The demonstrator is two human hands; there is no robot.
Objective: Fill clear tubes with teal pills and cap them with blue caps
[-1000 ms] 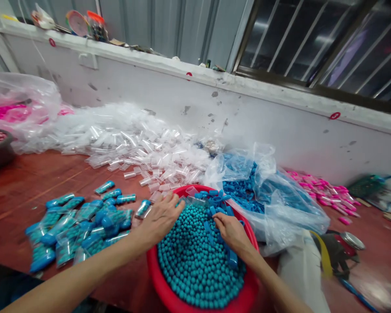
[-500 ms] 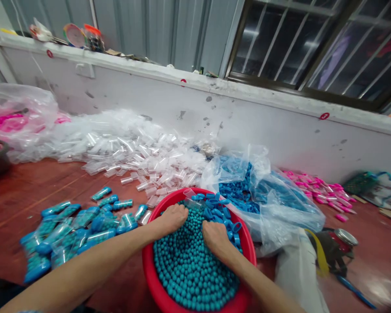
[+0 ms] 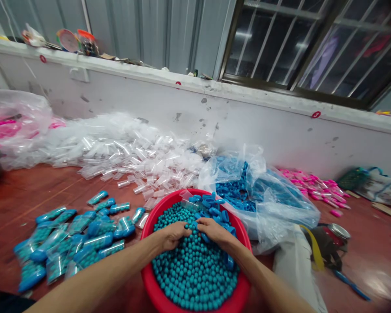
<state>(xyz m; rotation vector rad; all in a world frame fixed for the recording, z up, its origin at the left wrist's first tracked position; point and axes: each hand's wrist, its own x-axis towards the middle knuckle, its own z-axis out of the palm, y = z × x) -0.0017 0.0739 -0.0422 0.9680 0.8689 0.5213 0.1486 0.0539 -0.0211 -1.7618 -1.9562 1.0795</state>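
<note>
Chg. noted: L hand [image 3: 176, 234] & R hand [image 3: 212, 229] now nearly meeting over red tub [image 3: 147, 269], vs. further apart a moment ago; work judged two-handed at this pt. Teal beads [image 3: 195, 278] fill most of tub; blue caps [image 3: 217, 212] lie inside at far R side, next to R hand. L fingers curled in, tips close to R's; R fingers bent down. Contents hidden; whether clamped on anything, cannot tell.
</note>
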